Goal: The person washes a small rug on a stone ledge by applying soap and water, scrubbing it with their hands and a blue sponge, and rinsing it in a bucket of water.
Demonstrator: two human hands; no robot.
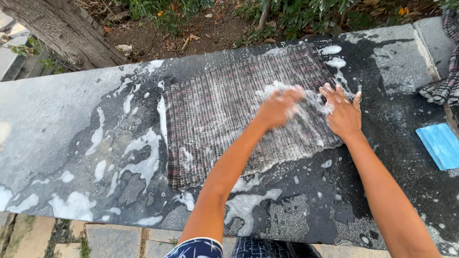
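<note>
Left hand (279,107) | right hand (342,112) | flat on soapy cloth (229,110)

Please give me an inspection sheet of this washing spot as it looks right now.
Surface: stone slab, wet and dark across the middle and right, with patches of white foam.
Job's things: checked cloth spread flat on the slab, covered in suds.
Clutter: blue soap bar at the right edge; second checked cloth bunched at the far right.
Hands: left hand blurred, flat on the cloth; right hand flat on the cloth's right edge, fingers spread. Neither grips anything.
Cables: nothing seen.
Surroundings: tree trunk far left, bare soil and green plants behind the slab, paving stones below its near edge.
</note>
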